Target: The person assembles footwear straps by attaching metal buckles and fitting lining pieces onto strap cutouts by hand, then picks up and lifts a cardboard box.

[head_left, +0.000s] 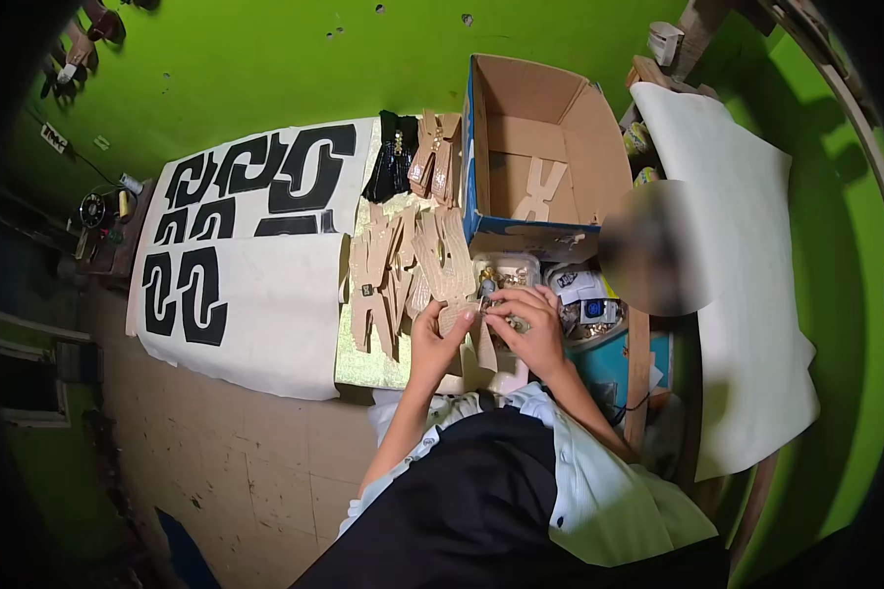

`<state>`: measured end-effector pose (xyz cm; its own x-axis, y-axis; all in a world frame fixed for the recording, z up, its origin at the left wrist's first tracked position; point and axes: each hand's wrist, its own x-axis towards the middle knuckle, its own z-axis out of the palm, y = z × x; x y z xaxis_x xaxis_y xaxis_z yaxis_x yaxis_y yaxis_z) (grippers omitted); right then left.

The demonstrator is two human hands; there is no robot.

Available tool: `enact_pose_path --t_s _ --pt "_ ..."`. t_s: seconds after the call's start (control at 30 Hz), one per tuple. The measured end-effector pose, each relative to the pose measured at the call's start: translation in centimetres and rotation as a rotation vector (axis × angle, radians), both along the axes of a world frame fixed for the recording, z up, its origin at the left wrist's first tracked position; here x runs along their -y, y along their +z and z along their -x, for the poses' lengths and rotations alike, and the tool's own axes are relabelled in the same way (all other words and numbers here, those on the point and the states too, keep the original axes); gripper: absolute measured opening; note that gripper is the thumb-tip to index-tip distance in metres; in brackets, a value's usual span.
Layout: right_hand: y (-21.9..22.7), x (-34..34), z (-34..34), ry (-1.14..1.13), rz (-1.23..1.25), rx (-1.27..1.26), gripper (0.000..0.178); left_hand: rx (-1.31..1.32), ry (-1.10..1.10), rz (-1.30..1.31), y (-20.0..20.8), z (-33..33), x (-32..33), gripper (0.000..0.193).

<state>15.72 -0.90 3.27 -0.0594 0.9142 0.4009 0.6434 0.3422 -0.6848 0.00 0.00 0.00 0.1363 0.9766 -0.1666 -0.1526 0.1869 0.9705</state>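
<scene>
Close to my body, my left hand [436, 339] grips a beige strap-shaped shoe upper piece [477, 355] between thumb and fingers. My right hand [532, 329] is closed in a pinch at the same piece's right side. Something tiny and shiny seems to be at its fingertips, too small to name. Just beyond and left of my hands lies a pile of similar beige pieces [378, 270], some with a textured surface. One of them bears a small dark ornament [367, 290]. Past my right hand sits a clear plastic container [528, 263] of small metallic parts.
An open cardboard box [599, 147] holds a pale X-shaped piece [540, 188]. Stacks of black pieces [393, 157] and beige pieces [435, 157] with ornaments lie beside it. White sheeting [255, 358] with black shapes covers the left side. A wooden post [638, 383] stands at right.
</scene>
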Motion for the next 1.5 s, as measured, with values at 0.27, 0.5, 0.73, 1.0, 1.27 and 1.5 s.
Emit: enact_pose_path --t_s 0.27,0.5,0.73,1.0,1.27,1.5 --pt "0.2 -0.2 0.6 0.105 -0.04 -0.186 0.01 0.002 0.032 -0.061 0.3 0.1 -0.2 0.02" --pt "1.3 0.3 0.8 0.074 0.097 -0.218 0.02 -0.024 0.06 -0.077 -0.1 0.4 0.4 0.014" --pt "1.2 0.5 1.6 0.035 0.069 -0.225 0.022 0.153 0.113 -0.156 1.5 0.3 1.6 0.026" --pt "2.6 0.4 2.3 0.095 -0.078 -0.209 0.02 0.174 0.161 -0.213 2.7 0.6 2.4 0.033" --pt "3.0 0.3 2.2 0.149 -0.072 -0.267 0.019 -0.102 0.084 -0.268 3.5 1.5 2.4 0.031" --pt "3.8 0.4 2.5 0.186 -0.008 -0.396 0.02 -0.094 0.095 -0.381 3.4 1.4 2.2 0.036"
